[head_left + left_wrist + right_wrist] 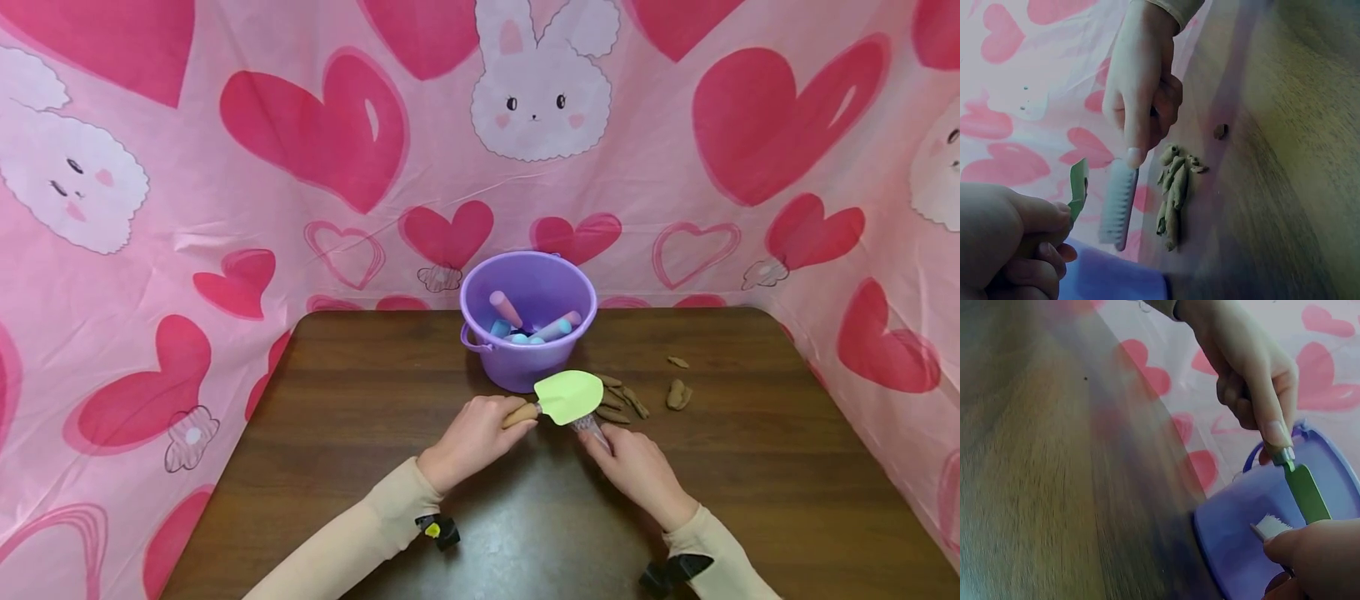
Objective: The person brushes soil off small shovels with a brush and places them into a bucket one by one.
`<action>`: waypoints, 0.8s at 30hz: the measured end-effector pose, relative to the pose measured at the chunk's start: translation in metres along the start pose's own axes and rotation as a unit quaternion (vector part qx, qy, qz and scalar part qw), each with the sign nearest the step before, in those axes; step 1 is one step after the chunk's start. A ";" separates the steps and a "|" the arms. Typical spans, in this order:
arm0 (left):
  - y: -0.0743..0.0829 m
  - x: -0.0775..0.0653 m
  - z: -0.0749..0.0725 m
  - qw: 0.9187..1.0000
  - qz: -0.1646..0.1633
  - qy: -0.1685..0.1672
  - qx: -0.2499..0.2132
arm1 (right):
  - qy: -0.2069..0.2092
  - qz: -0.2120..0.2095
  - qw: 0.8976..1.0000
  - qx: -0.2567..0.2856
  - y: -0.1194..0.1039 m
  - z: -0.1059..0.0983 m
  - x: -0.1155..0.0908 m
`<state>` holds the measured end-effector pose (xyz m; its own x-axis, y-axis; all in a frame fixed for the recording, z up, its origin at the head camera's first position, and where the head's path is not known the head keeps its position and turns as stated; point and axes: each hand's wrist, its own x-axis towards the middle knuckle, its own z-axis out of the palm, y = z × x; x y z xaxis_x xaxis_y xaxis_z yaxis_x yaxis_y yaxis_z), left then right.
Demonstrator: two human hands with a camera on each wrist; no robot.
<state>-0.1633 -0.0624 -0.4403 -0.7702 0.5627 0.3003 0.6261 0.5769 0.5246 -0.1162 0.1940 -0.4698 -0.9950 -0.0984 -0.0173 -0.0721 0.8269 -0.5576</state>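
My left hand [476, 437] grips the wooden handle of a small trowel [570, 398] with a lime-green blade. The blade is held in front of the purple bucket [517, 371], its tip pointing right. In my right hand [645, 471] is a brush with pale bristles [1118, 203], gripped by its handle; in the head view the trowel blade partly covers it. Several brown, curled pieces [633, 402] like dry leaves or bark lie on the table just beyond the brush. The right wrist view shows the bristles [1272, 525] below the trowel blade, against the bucket's side.
Several pink and blue cylinders [506, 308] lie in the bucket. Farther right on the brown wooden table [360, 375] are a brown lump [678, 395] and a small brown sliver [678, 362]. A pink cloth [442, 142] with hearts and rabbits hangs around the table.
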 end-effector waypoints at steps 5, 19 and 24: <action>0.002 0.002 0.002 1.000 -0.011 -0.009 -0.006 | 0.007 -0.018 1.000 -0.007 -0.010 0.002 0.000; 0.002 0.000 0.001 0.999 -0.019 -0.039 -0.016 | 0.026 -0.005 0.999 0.029 -0.006 -0.003 -0.002; 0.002 0.000 -0.001 0.999 -0.015 -0.039 -0.021 | 0.037 0.006 0.999 0.018 -0.002 -0.006 -0.001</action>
<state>-0.1623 -0.0619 -0.4389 -0.7755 0.5914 0.2212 0.5960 0.5700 0.5655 -0.1151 0.1962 -0.4640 -0.9983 -0.0458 0.0362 -0.0584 0.8074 -0.5871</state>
